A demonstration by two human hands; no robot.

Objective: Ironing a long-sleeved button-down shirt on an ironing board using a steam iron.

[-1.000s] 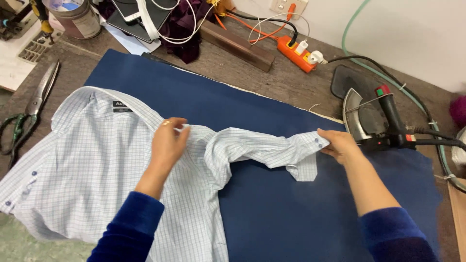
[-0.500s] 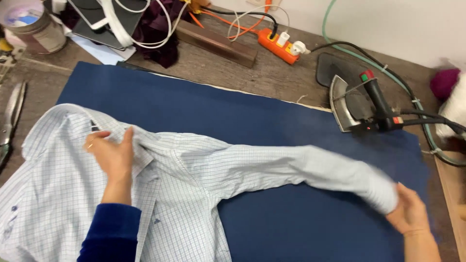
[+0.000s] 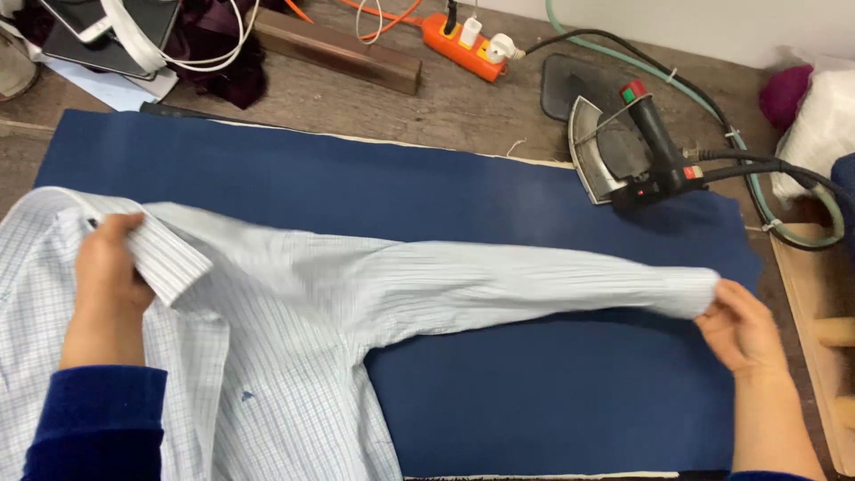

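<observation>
The left hand (image 3: 105,267) is bare, with no ring or watch showing. Its forearm is bare down to a dark blue, soft-looking sleeve (image 3: 98,423) pushed up the arm. The right hand (image 3: 739,325) is bare too, its forearm uncovered to the picture's edge.

The blue mat (image 3: 499,196) lies bare along the surface's far side, between the shirt sleeve (image 3: 534,289) and the back clutter, and again below the sleeve toward the near edge. At the far right corner the iron (image 3: 623,147) and its hose (image 3: 784,178) block passage; the power strip (image 3: 463,40) and wooden block (image 3: 338,52) line the back edge.
</observation>
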